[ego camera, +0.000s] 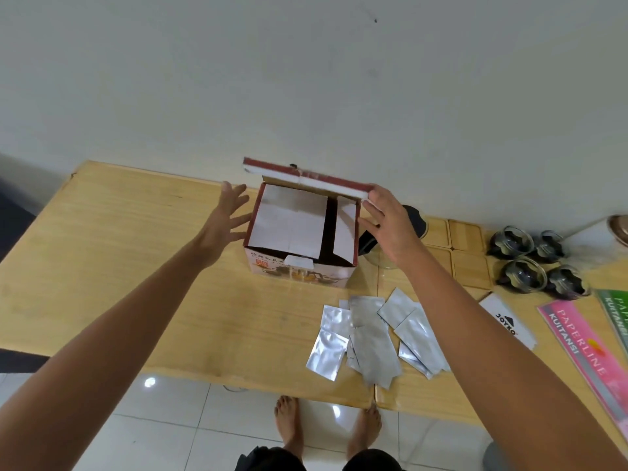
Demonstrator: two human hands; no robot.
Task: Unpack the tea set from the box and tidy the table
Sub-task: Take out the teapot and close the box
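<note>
A red and white cardboard box (299, 270) stands near the back of the wooden table (136, 266). Its lid (306, 180) is raised, and white inner flaps lie over a dark inside. My left hand (227, 215) is spread open just left of the box, apart from it. My right hand (387, 222) is at the box's right side, its fingertips touching the lid's right end. A glass teapot with a black lid (414, 220) stands behind my right hand, mostly hidden. Several glass cups with dark handles (523, 277) stand at the right.
Several silver foil pouches (370, 334) lie scattered in front of the box. Wooden coasters (470, 266) lie right of the teapot. A white card (508, 322) and pink and green receipt books (584, 345) lie at the right edge. My bare feet stand on white tiles below.
</note>
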